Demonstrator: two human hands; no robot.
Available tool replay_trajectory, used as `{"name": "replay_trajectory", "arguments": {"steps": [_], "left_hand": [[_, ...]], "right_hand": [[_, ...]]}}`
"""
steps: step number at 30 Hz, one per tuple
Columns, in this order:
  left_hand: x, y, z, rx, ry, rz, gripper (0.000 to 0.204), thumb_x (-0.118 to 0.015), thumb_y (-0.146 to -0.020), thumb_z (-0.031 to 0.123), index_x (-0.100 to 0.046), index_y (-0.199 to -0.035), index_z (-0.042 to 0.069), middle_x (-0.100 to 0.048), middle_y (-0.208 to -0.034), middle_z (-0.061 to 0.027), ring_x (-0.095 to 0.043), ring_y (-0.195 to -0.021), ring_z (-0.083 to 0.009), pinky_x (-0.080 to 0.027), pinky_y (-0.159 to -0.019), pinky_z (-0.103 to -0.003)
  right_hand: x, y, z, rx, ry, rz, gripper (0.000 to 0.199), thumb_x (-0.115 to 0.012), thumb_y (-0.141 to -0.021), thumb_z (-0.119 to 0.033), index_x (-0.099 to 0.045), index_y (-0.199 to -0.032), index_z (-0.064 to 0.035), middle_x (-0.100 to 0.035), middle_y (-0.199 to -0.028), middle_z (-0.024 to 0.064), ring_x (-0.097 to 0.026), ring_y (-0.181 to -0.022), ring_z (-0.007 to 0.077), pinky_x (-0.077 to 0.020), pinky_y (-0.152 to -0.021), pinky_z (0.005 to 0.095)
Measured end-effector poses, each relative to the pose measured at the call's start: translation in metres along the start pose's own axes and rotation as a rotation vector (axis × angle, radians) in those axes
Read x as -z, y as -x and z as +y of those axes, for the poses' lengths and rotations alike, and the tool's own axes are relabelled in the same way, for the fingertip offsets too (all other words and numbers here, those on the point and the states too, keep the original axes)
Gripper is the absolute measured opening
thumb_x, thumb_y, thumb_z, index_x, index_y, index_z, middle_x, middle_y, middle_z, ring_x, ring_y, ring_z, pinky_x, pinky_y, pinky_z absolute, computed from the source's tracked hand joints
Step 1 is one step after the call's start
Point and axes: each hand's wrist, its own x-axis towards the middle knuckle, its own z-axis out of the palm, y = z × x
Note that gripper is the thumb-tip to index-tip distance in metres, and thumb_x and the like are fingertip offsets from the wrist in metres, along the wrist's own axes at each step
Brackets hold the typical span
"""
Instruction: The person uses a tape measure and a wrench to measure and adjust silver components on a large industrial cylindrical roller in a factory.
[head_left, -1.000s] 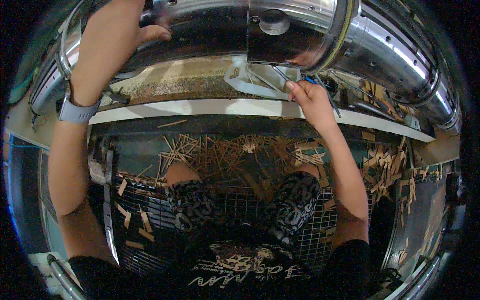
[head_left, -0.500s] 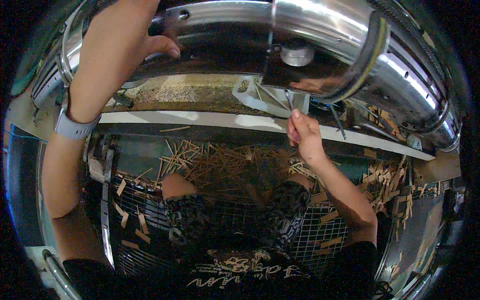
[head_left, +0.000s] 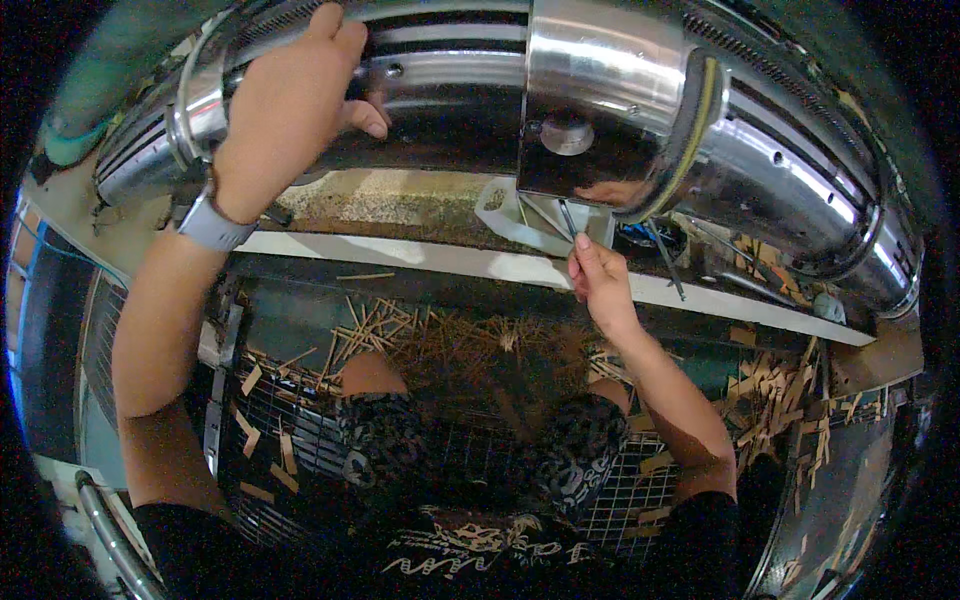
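Observation:
Across the top lies a large shiny metal cylinder (head_left: 455, 65) with long slots. My left hand (head_left: 300, 95), a grey watch on its wrist, lies over its left part, thumb stretched apart and fingers bent over the surface; nothing shows in its grasp. My right hand (head_left: 602, 282) pinches a thin metal rod-like tool (head_left: 567, 217) between thumb and fingers, pointing up toward the lower edge of a polished plate (head_left: 590, 75) on the cylinder. A round metal knob (head_left: 567, 136) sits on that plate. The tool's tip is too small to tell.
Below the cylinder, a white plastic tray (head_left: 493, 205) holding thin sticks stands behind a long white rail (head_left: 400, 256). Dark tools (head_left: 668, 262) lie right of my right hand. Many thin wooden strips (head_left: 440, 335) and flat pieces (head_left: 765, 385) litter the floor and grating around my knees.
My left hand has come lower and rightward in the view, so its fingers now show. My right hand still grips the tool, slightly lower. The whole view has shifted a little.

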Motion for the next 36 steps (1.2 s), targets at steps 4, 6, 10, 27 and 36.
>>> {"name": "replay_trajectory", "arguments": {"steps": [4,6,10,27,36], "left_hand": [[0.006,0.004,0.004,0.009,0.051,-0.026,0.062,-0.074,-0.055,0.038,-0.047,-0.098,0.001,-0.049,-0.101,-0.0163,-0.058,-0.08,-0.0364,-0.049,-0.065,-0.041],[0.008,0.004,-0.001,-0.012,0.041,-0.007,0.061,-0.073,-0.056,0.038,-0.048,-0.096,0.001,-0.049,-0.098,-0.016,-0.058,-0.08,-0.0361,-0.049,-0.064,-0.04],[0.012,0.002,0.005,0.009,-0.005,-0.036,0.058,-0.074,-0.056,0.034,-0.048,-0.096,0.001,-0.05,-0.096,-0.0165,-0.058,-0.08,-0.0349,-0.049,-0.064,-0.04],[0.034,0.01,0.003,-0.005,0.097,-0.158,0.05,-0.071,-0.066,0.032,-0.047,-0.089,-0.005,-0.047,-0.086,-0.0197,-0.053,-0.063,-0.0317,-0.046,-0.054,-0.04],[0.031,0.01,0.002,0.028,0.107,-0.191,0.047,-0.072,-0.067,0.03,-0.047,-0.089,-0.004,-0.044,-0.089,-0.0176,-0.053,-0.064,-0.0312,-0.047,-0.055,-0.039]], "right_hand": [[0.004,0.0,0.001,0.303,0.35,0.101,0.03,-0.042,-0.093,-0.028,-0.05,-0.078,-0.0031,-0.048,-0.057,0.0095,-0.048,-0.05,0.0245,-0.0384,-0.049,0.0327],[0.003,0.015,-0.008,0.436,0.53,0.136,0.022,-0.044,-0.092,-0.023,-0.05,-0.083,-0.0031,-0.052,-0.062,0.0151,-0.053,-0.056,0.033,-0.0417,-0.052,0.0364],[-0.006,0.014,-0.02,0.455,0.643,0.13,0.014,-0.05,-0.089,-0.018,-0.05,-0.086,-0.0041,-0.053,-0.065,0.019,-0.055,-0.058,0.0368,-0.0429,-0.052,0.039],[-0.015,-0.004,-0.028,0.462,1.011,0.272,0.017,-0.05,-0.088,-0.022,-0.052,-0.081,-0.0071,-0.057,-0.068,0.018,-0.057,-0.061,0.0369,-0.0438,-0.052,0.0432],[-0.034,-0.003,-0.001,0.381,0.712,0.273,0.018,-0.045,-0.092,-0.02,-0.049,-0.085,-0.0044,-0.053,-0.064,0.0183,-0.054,-0.055,0.0325,-0.0418,-0.05,0.0379]]}}
